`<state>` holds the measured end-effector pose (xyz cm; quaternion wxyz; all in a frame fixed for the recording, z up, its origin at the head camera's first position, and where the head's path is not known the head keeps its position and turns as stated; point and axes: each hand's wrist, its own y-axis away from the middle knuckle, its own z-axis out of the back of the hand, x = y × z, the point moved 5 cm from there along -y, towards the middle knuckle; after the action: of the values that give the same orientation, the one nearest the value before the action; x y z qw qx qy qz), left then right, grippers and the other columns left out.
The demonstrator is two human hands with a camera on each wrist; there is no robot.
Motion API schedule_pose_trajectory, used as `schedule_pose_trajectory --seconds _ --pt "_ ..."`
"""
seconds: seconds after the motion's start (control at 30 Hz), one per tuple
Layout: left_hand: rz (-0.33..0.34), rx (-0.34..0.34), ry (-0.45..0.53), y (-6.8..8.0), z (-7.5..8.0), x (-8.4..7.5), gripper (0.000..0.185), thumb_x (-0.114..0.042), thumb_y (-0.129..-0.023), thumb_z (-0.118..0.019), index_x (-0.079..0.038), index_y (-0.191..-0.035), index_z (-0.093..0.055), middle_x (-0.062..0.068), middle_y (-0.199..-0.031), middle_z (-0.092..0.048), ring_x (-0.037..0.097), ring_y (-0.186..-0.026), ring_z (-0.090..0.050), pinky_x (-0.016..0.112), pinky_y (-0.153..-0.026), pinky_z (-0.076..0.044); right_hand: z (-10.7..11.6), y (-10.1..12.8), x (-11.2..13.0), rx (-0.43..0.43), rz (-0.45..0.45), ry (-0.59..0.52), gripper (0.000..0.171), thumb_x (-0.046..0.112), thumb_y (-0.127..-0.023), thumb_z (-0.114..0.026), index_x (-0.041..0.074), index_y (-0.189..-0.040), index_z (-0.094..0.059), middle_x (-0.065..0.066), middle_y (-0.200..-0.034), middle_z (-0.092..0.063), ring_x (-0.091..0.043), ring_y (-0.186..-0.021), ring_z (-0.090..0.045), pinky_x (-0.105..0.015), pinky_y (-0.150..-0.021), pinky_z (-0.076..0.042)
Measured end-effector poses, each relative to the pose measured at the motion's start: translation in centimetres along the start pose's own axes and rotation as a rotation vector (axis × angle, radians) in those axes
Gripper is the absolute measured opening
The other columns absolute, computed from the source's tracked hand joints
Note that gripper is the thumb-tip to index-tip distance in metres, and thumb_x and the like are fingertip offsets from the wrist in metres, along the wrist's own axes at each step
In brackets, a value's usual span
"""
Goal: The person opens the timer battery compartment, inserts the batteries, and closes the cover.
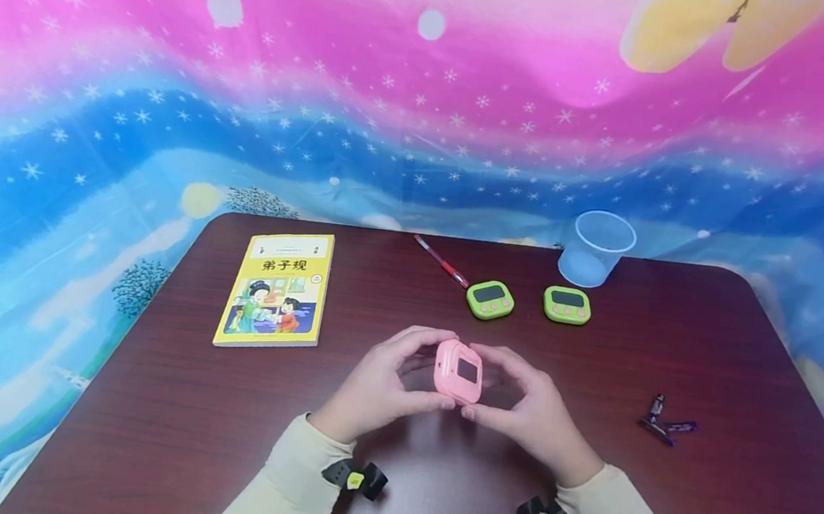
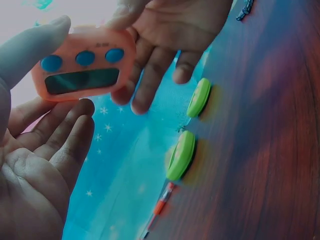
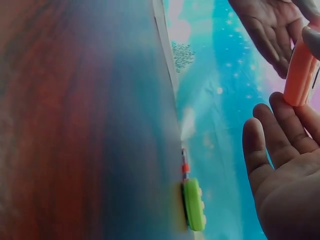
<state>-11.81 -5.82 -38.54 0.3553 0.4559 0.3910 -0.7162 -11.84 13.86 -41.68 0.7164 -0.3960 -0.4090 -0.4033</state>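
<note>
Reaching in cream sleeves (image 1: 294, 479) across a dark red, wood-grained desk (image 1: 160, 432), before a draped fabric backdrop (image 1: 424, 137) printed with snowflakes. Pinching a pink timer (image 1: 453, 384) above the desk, between left grip (image 1: 386, 380) and right grip (image 1: 538, 400), with thumb and fingers of each closed on opposite ends. Smooth and round-cornered in shell, with three blue buttons (image 2: 85, 58) and a dark oblong display (image 2: 82, 81) (seen in the left wrist view). Beyond, two flat lime-green timers (image 1: 490, 300) and a slim red pen (image 1: 443, 262). Near the far edge, a tapered, see-through plastic cup (image 1: 596, 258), with backdrop colour showing through the wall
</note>
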Motion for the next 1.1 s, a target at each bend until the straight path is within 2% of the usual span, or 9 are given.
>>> schedule_pose_trajectory --seconds 0.3,0.47,0.63,0.77,0.87,1.0,1.1 --pt "0.043 -0.005 -0.033 0.1 0.3 0.9 0.072 -0.018 -0.075 -0.091 -0.019 -0.139 -0.056 -0.008 -0.130 -0.060 0.009 -0.120 -0.060 0.025 -0.103 -0.049 1.3 -0.1 1.4 -0.048 0.026 0.017 0.068 0.012 -0.073 -0.091 0.022 -0.134 -0.062 0.004 -0.120 -0.064 -0.018 -0.094 -0.067 -0.035 -0.084 -0.059" --pt "0.092 -0.005 -0.033 0.1 0.0 1.4 0.070 -0.020 -0.075 -0.091 -0.019 -0.136 -0.056 -0.007 -0.130 -0.060 0.010 -0.121 -0.060 0.026 -0.103 -0.050 1.6 0.0 1.7 -0.049 0.030 -0.054 0.068 0.005 -0.075 -0.089 0.017 -0.136 -0.062 -0.002 -0.122 -0.063 -0.020 -0.096 -0.067 -0.030 -0.084 -0.060" --pt "0.099 -0.077 -0.029 0.1 0.0 1.5 0.067 -0.017 -0.073 -0.092 -0.018 -0.131 -0.057 -0.007 -0.129 -0.061 0.010 -0.121 -0.059 0.025 -0.103 -0.050 1.1 0.0 1.6 -0.053 0.013 -0.197 0.066 -0.007 -0.080 -0.080 0.002 -0.140 -0.056 -0.011 -0.126 -0.064 -0.019 -0.106 -0.066 -0.029 -0.089 -0.059" --pt "0.055 -0.171 -0.022 0.0 0.0 1.4 0.065 -0.012 -0.072 -0.092 -0.012 -0.127 -0.058 -0.002 -0.126 -0.063 0.012 -0.119 -0.061 0.026 -0.104 -0.050 0.6 0.1 1.5 -0.159 -0.068 -0.293 0.059 -0.009 -0.085 -0.073 -0.006 -0.140 -0.053 -0.007 -0.126 -0.066 -0.015 -0.106 -0.068 -0.028 -0.088 -0.059" --pt "0.032 -0.236 -0.028 0.0 -0.2 1.4 0.065 -0.011 -0.071 -0.093 -0.009 -0.124 -0.056 0.001 -0.124 -0.062 0.014 -0.118 -0.061 0.027 -0.104 -0.050 -0.1 0.1 1.4 -0.253 -0.137 -0.427 0.054 -0.008 -0.089 -0.069 -0.009 -0.139 -0.049 -0.004 -0.122 -0.066 -0.015 -0.104 -0.067 -0.026 -0.088 -0.059" --pt "-0.001 -0.311 -0.069 0.0 -0.7 1.4 0.066 -0.013 -0.069 -0.094 -0.008 -0.121 -0.054 0.002 -0.121 -0.059 0.015 -0.117 -0.060 0.028 -0.106 -0.049 -1.2 0.3 1.4 -0.337 -0.193 -0.635 0.048 -0.010 -0.092 -0.063 -0.010 -0.137 -0.044 -0.006 -0.115 -0.066 -0.015 -0.098 -0.068 -0.029 -0.085 -0.061" --pt "-0.026 -0.361 -0.126 0.1 -1.1 1.3 0.068 -0.015 -0.068 -0.095 -0.008 -0.120 -0.052 0.002 -0.119 -0.058 0.014 -0.116 -0.059 0.028 -0.107 -0.048 -2.0 0.5 1.4 -0.348 -0.212 -0.712 0.044 -0.011 -0.093 -0.061 -0.006 -0.133 -0.044 -0.006 -0.110 -0.066 -0.014 -0.093 -0.068 -0.030 -0.082 -0.061"
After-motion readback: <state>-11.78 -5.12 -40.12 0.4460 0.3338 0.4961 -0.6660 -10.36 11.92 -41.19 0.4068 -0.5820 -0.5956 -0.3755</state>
